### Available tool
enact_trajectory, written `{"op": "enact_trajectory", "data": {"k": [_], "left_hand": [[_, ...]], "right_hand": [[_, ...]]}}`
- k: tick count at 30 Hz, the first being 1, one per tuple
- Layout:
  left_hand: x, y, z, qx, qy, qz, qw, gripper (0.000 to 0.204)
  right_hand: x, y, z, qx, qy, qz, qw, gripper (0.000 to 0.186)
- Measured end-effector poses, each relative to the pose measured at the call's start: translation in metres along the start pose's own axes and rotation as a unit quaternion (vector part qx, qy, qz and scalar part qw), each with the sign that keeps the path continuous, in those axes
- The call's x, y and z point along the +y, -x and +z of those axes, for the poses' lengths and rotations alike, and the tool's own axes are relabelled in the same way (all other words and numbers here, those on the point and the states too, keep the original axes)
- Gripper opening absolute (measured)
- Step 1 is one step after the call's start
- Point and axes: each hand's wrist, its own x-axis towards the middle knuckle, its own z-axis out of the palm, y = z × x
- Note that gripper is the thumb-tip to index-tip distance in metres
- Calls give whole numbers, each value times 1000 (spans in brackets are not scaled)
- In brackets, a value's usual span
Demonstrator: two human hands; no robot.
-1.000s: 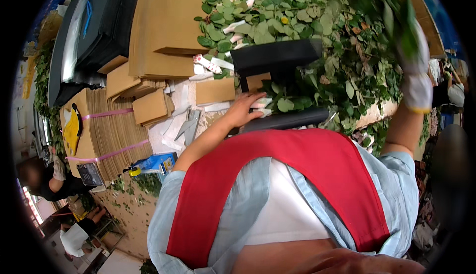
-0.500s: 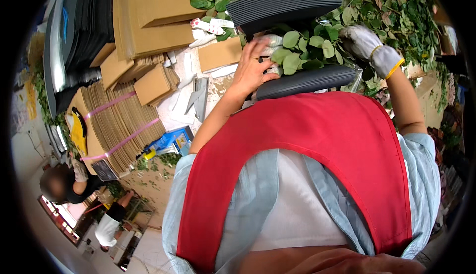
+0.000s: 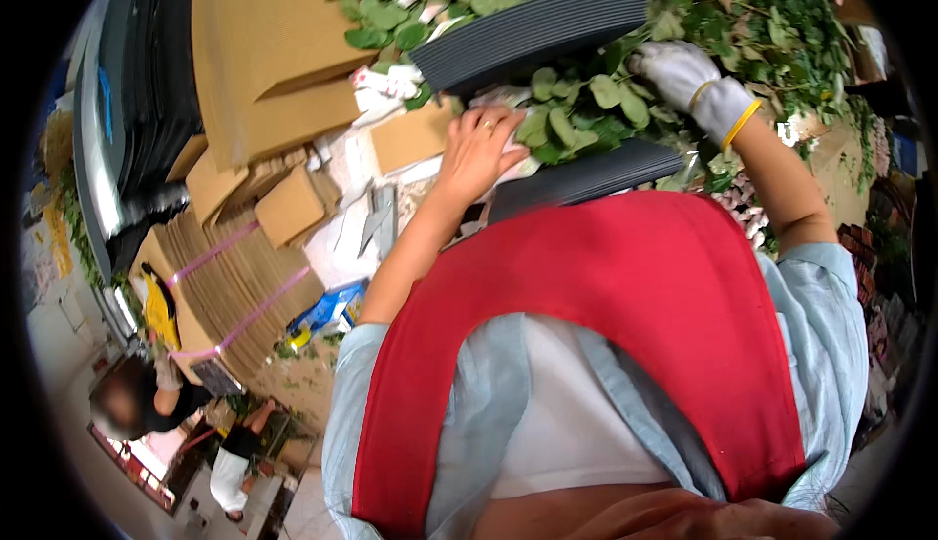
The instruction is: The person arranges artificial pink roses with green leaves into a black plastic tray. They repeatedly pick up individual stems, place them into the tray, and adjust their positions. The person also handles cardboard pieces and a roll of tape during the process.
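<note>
A bundle of green leafy branches (image 3: pixel 586 115) lies between two dark grey ridged blocks, the far block (image 3: pixel 532 32) and the near block (image 3: pixel 586 180). My bare left hand (image 3: pixel 477 157), a ring on one finger, rests at the left end of the bundle. Its fingers and thumb are spread against a white-wrapped end (image 3: pixel 520 149), partly covered by the hand. At the bundle's right end is my right hand (image 3: pixel 679 79) in a white glove with a yellow cuff edge. Its fingers curl over the leaves there, the tips partly lost among the foliage.
Loose foliage (image 3: pixel 772 42) heaps up at the far right. Cardboard sheets (image 3: pixel 264 42), a strapped cardboard stack (image 3: pixel 225 286), dark sheets (image 3: pixel 156 71) and a grey stapler-like tool (image 3: pixel 379 217) lie left. Two people, one a person in white (image 3: pixel 230 476), are at the lower left.
The whole view has shifted and tilted slightly. My left hand stays at the wrapped end and my right hand at the leafy end; the bundle remains between the blocks.
</note>
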Motion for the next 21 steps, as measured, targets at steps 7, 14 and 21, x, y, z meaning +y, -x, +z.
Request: {"op": "enact_trajectory", "data": {"k": [7, 14, 21], "left_hand": [[-21, -15, -5, -59, 131, -24, 989, 43], [-25, -6, 18, 53, 198, -66, 977, 64], [-23, -2, 15, 79, 110, -14, 991, 58]], "right_hand": [[-18, 50, -7, 92, -139, 119, 979, 50], [33, -45, -29, 329, -80, 142, 930, 56], [34, -62, -137, 303, 14, 122, 945, 42]]}}
